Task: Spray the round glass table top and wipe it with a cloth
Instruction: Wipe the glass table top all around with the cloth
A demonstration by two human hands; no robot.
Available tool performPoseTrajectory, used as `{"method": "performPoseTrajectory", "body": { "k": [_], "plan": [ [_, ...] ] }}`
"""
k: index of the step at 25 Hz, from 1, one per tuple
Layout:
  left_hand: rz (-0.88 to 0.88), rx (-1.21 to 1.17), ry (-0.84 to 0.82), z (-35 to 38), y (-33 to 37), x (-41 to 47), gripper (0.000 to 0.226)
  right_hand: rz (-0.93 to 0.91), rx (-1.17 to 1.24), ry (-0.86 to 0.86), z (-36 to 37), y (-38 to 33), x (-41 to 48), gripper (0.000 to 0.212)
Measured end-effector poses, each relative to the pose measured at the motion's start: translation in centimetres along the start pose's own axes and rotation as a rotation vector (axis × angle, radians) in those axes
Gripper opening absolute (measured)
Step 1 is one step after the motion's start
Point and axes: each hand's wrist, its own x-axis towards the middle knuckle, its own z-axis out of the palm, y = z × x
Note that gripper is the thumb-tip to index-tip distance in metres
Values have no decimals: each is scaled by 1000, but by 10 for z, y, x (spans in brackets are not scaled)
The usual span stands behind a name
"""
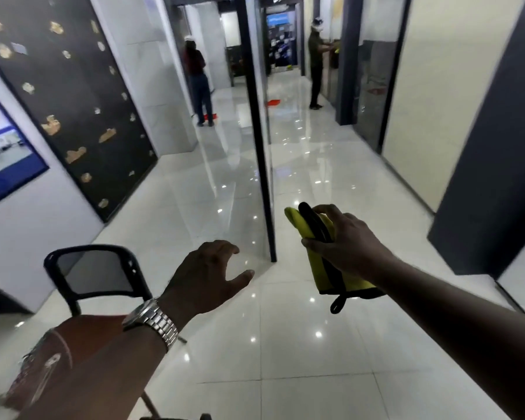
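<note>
Right hand [343, 241]: grips 1 folded yellow cloth [322, 262], black-edged; left hand [206, 274]: empty, fingers loosely spread, beside black chair [94, 274] backrest.

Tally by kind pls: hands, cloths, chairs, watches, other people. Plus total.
Hands: 2, left hand, right hand
Cloths: 1, yellow cloth
Chairs: 1, black chair
Watches: 1, wristwatch
Other people: 2, person on left, person on right
Total: 7

Bare left forearm [103, 368], bare right forearm [455, 316], 1 silver metal watch [152, 321] with a link bracelet around the left wrist
</note>
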Motion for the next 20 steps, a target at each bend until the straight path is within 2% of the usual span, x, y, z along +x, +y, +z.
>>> {"method": "performPoseTrajectory", "body": {
  "k": [4,8,12,16,20],
  "plan": [
    [-197,40,-6,26,-47,30,76,-130,75,-184,58,5,98,69],
    [-452,51,27,27,-87,21,64,-280,33,-408,114,-22,171,70],
    [-681,115,99,20,-122,-12,48,-462,0,-581,194,-90,220,68],
    [-916,69,182,33,-190,-72,53,-691,-30,-752,296,-173,237,70],
    [-1131,57,197,44,-237,-129,58,-823,-77,-888,380,-232,232,73]
  ]
}}
